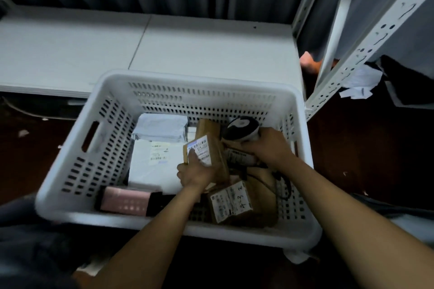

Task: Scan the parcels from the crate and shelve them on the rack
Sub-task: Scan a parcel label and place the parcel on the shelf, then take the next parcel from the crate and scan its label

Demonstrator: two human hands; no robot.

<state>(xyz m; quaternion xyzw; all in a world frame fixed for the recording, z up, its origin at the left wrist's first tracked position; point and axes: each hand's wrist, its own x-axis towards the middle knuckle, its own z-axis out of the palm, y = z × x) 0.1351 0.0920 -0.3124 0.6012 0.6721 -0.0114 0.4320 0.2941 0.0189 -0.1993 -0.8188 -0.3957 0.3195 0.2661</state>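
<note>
As left grip [196,175] pinches a parcel [215,149], right grip [270,148] clasps the scanner [242,127]

Motion blur leaves the print on the shipping label [199,150] of the cardboard parcel [215,145] unreadable. The left hand [199,172] covers the parcel's lower end, and the right hand [270,146] hides the grip of the barcode scanner [242,127]. In the crate [187,77], a dark item [160,202] beside the pink box [126,200] is too dim to identify. The white rack [375,42] runs off the top and right edges, and one upright masks part of a pinkish-orange object [307,60].
</note>
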